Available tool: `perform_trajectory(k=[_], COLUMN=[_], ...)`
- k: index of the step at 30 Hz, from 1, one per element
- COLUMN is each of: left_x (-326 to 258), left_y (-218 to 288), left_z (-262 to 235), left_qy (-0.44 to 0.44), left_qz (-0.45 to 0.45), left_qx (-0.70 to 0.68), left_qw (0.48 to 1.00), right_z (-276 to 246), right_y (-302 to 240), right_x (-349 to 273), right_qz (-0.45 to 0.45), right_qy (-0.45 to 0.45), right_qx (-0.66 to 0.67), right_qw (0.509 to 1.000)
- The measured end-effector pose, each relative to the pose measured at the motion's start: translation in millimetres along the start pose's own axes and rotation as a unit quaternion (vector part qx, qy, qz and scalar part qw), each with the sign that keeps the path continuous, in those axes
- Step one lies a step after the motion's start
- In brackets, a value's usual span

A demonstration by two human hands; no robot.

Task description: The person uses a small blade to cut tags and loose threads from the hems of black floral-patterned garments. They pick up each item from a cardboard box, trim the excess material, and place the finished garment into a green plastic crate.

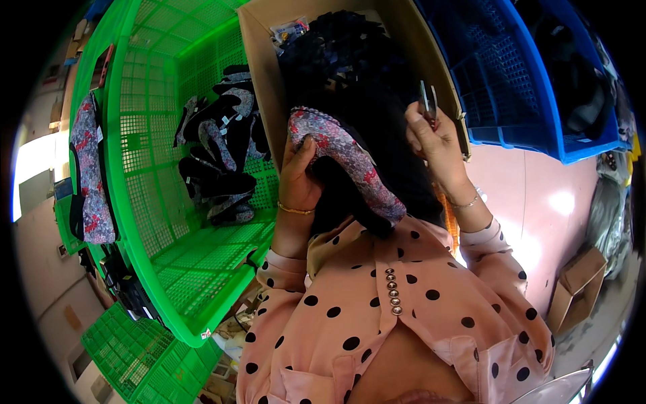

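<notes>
A curved, padded floral fabric piece (343, 145) in grey, pink and red, with a black side, lies across my lap. My left hand (301, 172) is closed on its edge, thumb on top. Raised to the right, apart from the fabric, my right hand (434, 145) grips small metal thread snips (426, 101) with the blades pointing away from me. Beyond both hands, an open cardboard box (261, 57) holds a heap of dark fabric scraps (343, 50). The exact kind of the floral piece cannot be made out.
At left stands a large green plastic crate (151, 222) with several similar floral and black pieces (232, 135) inside. Another floral piece (91, 168) hangs over its outer side. Blue crates (511, 81) stand at right, and a small cardboard box (577, 286) sits on the floor.
</notes>
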State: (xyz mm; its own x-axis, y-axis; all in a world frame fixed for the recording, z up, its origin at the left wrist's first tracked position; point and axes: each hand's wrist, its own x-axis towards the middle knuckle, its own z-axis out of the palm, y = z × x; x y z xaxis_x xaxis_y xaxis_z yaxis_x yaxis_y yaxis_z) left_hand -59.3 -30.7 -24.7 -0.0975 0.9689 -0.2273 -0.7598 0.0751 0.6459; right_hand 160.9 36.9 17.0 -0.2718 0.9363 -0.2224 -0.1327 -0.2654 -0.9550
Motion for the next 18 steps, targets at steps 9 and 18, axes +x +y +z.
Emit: perform_trajectory(k=[9,18], left_x=[-60,-57], left_y=[-13,25], left_z=[-31,-19], left_qy=[0.147,0.157], left_qz=[-0.010,0.167], left_qx=[-0.105,0.672], left_qw=[0.984,0.705], right_z=[-58,-72], right_y=[15,41], right_x=[-32,-65], right_qz=[0.049,0.029], right_qy=[0.096,0.017], right_qx=[-0.061,-0.205], right_qw=[0.992,0.978])
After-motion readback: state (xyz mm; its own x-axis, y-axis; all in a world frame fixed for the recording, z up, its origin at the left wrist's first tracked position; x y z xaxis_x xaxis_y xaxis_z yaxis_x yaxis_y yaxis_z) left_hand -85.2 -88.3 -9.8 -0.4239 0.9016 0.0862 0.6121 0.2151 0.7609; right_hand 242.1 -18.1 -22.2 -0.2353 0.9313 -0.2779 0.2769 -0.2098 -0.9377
